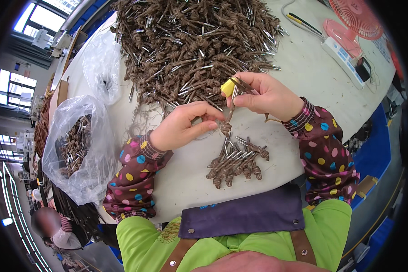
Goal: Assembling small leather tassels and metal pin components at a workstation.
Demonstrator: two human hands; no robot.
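A brown knotted cord with metal tips hangs upright between my two hands. My left hand has its thumb and forefinger closed at the cord's side, just above the knot. At the cord's upper end, my right hand pinches a small dark metal tool with a yellow part, which looks like thread snips; the fingers partly hide it. Below the knot lies a small pile of similar knotted cords, their metal tips pointing mostly up and right.
A large heap of knotted cords covers the far table. At left stand a clear plastic bag with more cords and another clear bag. A pink fan, white power strip and pen-like tool are at far right.
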